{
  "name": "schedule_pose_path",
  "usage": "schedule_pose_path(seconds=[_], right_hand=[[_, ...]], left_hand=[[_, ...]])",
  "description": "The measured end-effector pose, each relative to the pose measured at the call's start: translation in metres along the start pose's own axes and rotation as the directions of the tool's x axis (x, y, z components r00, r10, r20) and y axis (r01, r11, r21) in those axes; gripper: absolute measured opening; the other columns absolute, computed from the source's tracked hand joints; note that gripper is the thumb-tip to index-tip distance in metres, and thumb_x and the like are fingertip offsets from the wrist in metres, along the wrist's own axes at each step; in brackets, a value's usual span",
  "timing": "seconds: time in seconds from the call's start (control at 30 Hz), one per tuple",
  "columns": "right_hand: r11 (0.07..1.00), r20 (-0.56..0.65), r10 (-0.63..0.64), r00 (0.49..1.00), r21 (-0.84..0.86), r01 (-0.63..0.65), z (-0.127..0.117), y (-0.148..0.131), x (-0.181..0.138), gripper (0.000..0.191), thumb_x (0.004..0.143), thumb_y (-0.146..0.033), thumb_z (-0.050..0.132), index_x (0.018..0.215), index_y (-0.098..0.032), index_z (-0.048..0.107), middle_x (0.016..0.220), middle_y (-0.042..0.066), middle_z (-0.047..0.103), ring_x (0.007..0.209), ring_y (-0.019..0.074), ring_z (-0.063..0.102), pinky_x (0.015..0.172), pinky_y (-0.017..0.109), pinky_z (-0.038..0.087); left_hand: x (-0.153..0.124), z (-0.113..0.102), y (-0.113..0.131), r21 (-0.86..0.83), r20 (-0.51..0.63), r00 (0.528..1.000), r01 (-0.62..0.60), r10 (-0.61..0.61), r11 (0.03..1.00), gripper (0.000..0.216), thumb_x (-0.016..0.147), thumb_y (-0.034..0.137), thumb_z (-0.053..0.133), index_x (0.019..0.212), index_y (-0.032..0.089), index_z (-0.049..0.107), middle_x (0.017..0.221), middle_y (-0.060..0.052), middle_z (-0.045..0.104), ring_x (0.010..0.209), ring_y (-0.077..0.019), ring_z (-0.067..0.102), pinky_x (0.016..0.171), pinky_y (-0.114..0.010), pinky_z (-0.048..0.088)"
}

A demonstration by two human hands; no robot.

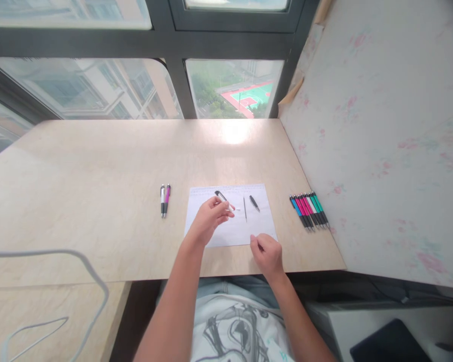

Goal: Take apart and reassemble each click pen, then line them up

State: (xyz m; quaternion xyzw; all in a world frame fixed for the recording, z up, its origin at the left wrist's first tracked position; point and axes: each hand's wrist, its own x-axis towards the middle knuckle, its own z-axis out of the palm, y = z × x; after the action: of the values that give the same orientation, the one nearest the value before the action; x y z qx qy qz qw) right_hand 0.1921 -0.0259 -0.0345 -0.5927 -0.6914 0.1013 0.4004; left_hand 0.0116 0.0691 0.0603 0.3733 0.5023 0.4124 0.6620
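Note:
Over the white paper sheet [234,236], my left hand [210,217] is closed on a white pen barrel with a black clip end [221,196]. My right hand [267,253] rests curled at the sheet's lower right edge; its fingers are folded inward, and whether anything is inside them is hidden. On the sheet, right of my left hand, lie a thin dark pen refill [245,209] and a short black pen grip section [254,203] with a silver tip. A small white piece [238,209] is beside my left fingertips, too small to make out.
Left of the sheet, a white pen [162,201] and a purple pen [167,201] lie side by side on the desk [98,201]. A row of several coloured pens [309,211] lies at the right, near the floral wall [381,151]. A grey cable [94,274] curves at lower left.

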Motion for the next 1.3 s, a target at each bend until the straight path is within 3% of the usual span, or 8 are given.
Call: schedule_pose_path(seconds=[0.1, 0.2, 0.27, 0.37, 0.6, 0.83, 1.17, 1.3], right_hand=[[0.999, 0.025, -0.041, 0.999, -0.033, 0.042, -0.002, -0.002, 0.0, 0.043, 0.094, -0.023, 0.048, 0.051, -0.022, 0.039, 0.051, -0.003, 0.041, 0.051, 0.0123, 0.037, 0.054, 0.028, 0.028], [0.997, 0.076, -0.058, 0.995, -0.046, 0.062, -0.005, -0.008, 0.009, 0.036, 0.094, -0.023, 0.048, 0.059, -0.021, 0.053, 0.056, -0.001, 0.051, 0.056, 0.0134, 0.045, 0.058, 0.027, 0.034], [0.997, 0.098, -0.028, 0.995, -0.072, 0.035, -0.007, -0.012, 0.023, 0.024, 0.094, -0.022, 0.046, 0.079, -0.02, 0.065, 0.068, 0.002, 0.06, 0.065, 0.0148, 0.052, 0.064, 0.027, 0.039], [0.975, 0.16, 0.054, 0.986, -0.22, -0.018, -0.003, -0.018, 0.052, 0.022, 0.092, -0.021, 0.049, 0.108, -0.02, 0.066, 0.088, 0.006, 0.066, 0.083, 0.0192, 0.058, 0.069, 0.029, 0.041], [0.9, 0.332, 0.146, 0.932, -0.436, 0.015, 0.024, -0.023, 0.096, 0.023, 0.09, -0.02, 0.054, 0.111, -0.023, 0.062, 0.098, 0.008, 0.062, 0.09, 0.0212, 0.056, 0.064, 0.029, 0.04], [0.883, 0.296, 0.177, 0.939, -0.468, -0.019, 0.032, -0.019, 0.092, 0.016, 0.093, -0.024, 0.051, 0.086, -0.021, 0.065, 0.089, 0.006, 0.061, 0.079, 0.0177, 0.055, 0.055, 0.026, 0.031], [0.91, 0.281, 0.146, 0.949, -0.414, -0.018, 0.032, -0.028, 0.084, 0.014, 0.09, -0.023, 0.054, 0.097, -0.022, 0.066, 0.094, 0.006, 0.064, 0.09, 0.0209, 0.056, 0.064, 0.028, 0.037], [0.899, 0.3, 0.157, 0.941, -0.438, -0.01, 0.037, -0.032, 0.079, 0.013, 0.091, -0.023, 0.055, 0.084, -0.022, 0.067, 0.087, 0.005, 0.063, 0.087, 0.0191, 0.055, 0.062, 0.026, 0.036]], left_hand=[[-0.001, 0.003, -0.02, -0.292, -0.162, 0.986, -0.019, -0.029, 0.956, 0.018, 0.076, 0.028, 0.069, 0.08, 0.015, 0.057, 0.09, -0.007, 0.068, 0.071, -0.0096, 0.064, 0.059, -0.017, 0.048], [-0.001, 0.005, -0.029, -0.432, -0.271, 0.96, -0.054, -0.073, 0.9, 0.017, 0.074, 0.023, 0.072, 0.08, 0.016, 0.058, 0.091, -0.006, 0.068, 0.074, -0.0091, 0.065, 0.058, -0.015, 0.049], [-0.003, 0.008, -0.031, -0.459, -0.279, 0.955, -0.039, -0.102, 0.887, 0.018, 0.074, 0.021, 0.072, 0.085, 0.017, 0.059, 0.092, -0.005, 0.069, 0.073, -0.0092, 0.066, 0.055, -0.014, 0.048], [-0.007, 0.013, -0.031, -0.458, -0.213, 0.969, 0.012, -0.123, 0.889, 0.023, 0.074, 0.021, 0.073, 0.093, 0.018, 0.06, 0.094, -0.004, 0.071, 0.07, -0.0092, 0.067, 0.053, -0.013, 0.047], [-0.006, 0.013, -0.04, -0.502, -0.211, 0.965, 0.03, -0.156, 0.865, 0.015, 0.078, 0.023, 0.07, 0.084, 0.016, 0.059, 0.102, -0.008, 0.072, 0.078, -0.0109, 0.07, 0.057, -0.015, 0.05], [-0.007, 0.011, -0.045, -0.563, -0.135, 0.973, 0.082, -0.189, 0.823, 0.014, 0.078, 0.02, 0.07, 0.087, 0.016, 0.061, 0.099, -0.008, 0.073, 0.077, -0.0115, 0.07, 0.055, -0.015, 0.05], [-0.001, 0.0, -0.052, -0.624, -0.156, 0.964, 0.071, -0.214, 0.778, 0.012, 0.079, 0.02, 0.069, 0.086, 0.015, 0.061, 0.099, -0.008, 0.073, 0.074, -0.0099, 0.069, 0.056, -0.015, 0.05], [0.0, -0.002, -0.054, -0.636, -0.158, 0.963, 0.071, -0.219, 0.769, 0.013, 0.079, 0.021, 0.07, 0.087, 0.016, 0.061, 0.098, -0.007, 0.073, 0.073, -0.0091, 0.068, 0.057, -0.015, 0.049]])
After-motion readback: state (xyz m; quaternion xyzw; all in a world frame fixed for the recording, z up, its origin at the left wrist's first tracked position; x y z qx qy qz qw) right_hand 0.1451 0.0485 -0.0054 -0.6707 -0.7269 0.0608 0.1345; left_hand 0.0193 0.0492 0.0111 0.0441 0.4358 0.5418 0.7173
